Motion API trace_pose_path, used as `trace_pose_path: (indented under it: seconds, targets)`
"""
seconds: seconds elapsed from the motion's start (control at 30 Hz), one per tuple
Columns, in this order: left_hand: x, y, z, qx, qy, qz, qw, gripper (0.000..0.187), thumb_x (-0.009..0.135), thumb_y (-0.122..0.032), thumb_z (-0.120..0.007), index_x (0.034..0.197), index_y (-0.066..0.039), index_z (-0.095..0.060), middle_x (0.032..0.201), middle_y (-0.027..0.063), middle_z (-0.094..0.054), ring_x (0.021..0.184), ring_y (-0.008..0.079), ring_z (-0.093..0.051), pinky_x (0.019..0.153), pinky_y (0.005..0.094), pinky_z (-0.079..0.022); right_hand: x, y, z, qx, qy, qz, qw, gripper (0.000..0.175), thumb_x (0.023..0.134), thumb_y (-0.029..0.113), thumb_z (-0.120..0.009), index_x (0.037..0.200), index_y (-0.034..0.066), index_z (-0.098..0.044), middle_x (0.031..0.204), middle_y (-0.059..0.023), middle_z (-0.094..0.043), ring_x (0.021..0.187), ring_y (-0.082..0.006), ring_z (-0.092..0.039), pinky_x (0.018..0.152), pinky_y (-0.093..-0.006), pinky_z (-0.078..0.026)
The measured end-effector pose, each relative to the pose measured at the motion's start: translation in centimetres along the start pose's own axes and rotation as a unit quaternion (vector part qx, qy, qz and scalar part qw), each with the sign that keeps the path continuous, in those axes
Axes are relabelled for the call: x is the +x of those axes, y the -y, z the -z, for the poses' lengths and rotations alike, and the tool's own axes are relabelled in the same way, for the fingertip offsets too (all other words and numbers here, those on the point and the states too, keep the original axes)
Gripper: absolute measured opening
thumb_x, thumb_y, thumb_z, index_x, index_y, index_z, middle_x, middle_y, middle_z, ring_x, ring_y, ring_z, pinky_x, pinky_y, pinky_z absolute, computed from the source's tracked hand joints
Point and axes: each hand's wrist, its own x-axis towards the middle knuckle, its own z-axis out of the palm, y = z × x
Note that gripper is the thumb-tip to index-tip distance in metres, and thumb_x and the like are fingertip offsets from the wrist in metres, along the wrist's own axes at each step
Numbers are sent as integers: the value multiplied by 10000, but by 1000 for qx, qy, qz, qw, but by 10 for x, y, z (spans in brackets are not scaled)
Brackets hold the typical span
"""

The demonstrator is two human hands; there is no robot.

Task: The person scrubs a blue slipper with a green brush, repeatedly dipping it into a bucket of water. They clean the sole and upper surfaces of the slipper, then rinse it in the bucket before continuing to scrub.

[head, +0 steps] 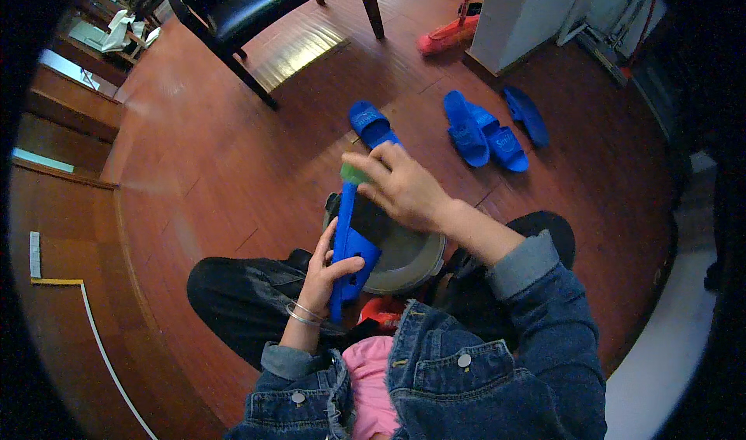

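My left hand (323,274) grips a blue slide sandal (361,259), turned on edge so that its sole runs up and away from me. In my right hand (402,189) is a green scrubbing sponge or brush (353,174); my fingers cover part of it, so I cannot tell which. It is pressed to the sandal's far end. Beneath both hands, between my knees, stands a round basin (402,274) that looks to hold murky water. Just beyond my right hand another blue slide sandal (369,121) lies on the floor, partly hidden by my fingers.
Several more blue sandals lie ahead to the right, two overlapping (466,128) and one on its side (527,116). A black chair (274,3) stands ahead. A red broom (446,35) leans by a white pillar (513,20). Wooden cabinets (70,218) line the left.
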Motion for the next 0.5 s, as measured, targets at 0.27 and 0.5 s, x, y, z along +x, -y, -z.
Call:
trace_pose_path:
  seconds: [0.27, 0.5]
  targets:
    - [3, 1, 7, 36, 1, 22, 999, 1045, 732, -133, -863, 1606, -114, -291, 1214, 142, -637, 1068, 221, -654, 910, 360, -551, -20, 27, -22, -15, 80, 125, 989, 572, 924, 266, -617, 1479, 196, -497, 1020, -123, -533, 910, -308, -581, 719, -404, -507]
    - [0, 1, 1, 63, 3, -10, 998, 1100, 664, -145, -906, 1598, -109, -327, 1357, 194, -566, 1155, 286, -626, 1004, 396, -509, -6, -16, -5, -34, 7, -48, 998, 512, 994, 235, -593, 1489, 163, -480, 1107, -195, -526, 1016, -387, -565, 893, -461, -507]
